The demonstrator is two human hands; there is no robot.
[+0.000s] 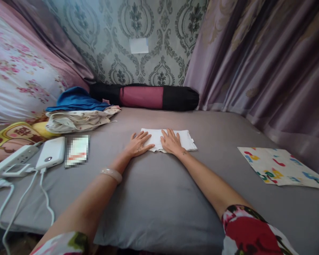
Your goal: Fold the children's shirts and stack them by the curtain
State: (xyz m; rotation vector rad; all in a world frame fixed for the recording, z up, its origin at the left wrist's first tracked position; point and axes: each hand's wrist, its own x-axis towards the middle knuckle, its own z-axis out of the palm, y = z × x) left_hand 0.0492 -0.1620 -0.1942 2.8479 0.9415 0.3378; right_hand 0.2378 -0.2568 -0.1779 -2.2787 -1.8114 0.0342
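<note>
White cloth [187, 140]: folded into a flat oblong on the grey bed [154, 198], both hands on it, some bare fabric between them.
Left hand [138, 145]: palm down at the left end, fingers [145, 135] spread, thumb stuck out toward the middle, pinching nothing.
Right hand [172, 142]: flat, right of the middle, fingers spread, no pinch either.
Pressing: imo go light and even, sweeping from the middle outward so creases get pushed out instead of trapped.
Right end: layers don't quite line up, so I'd tug that corner square before pressing harder.
Near edge: kinda wavy; run a finger along it while the other hand pins the far side.
Bed: probably soft, so heavy pushing could skew the fold.
</note>
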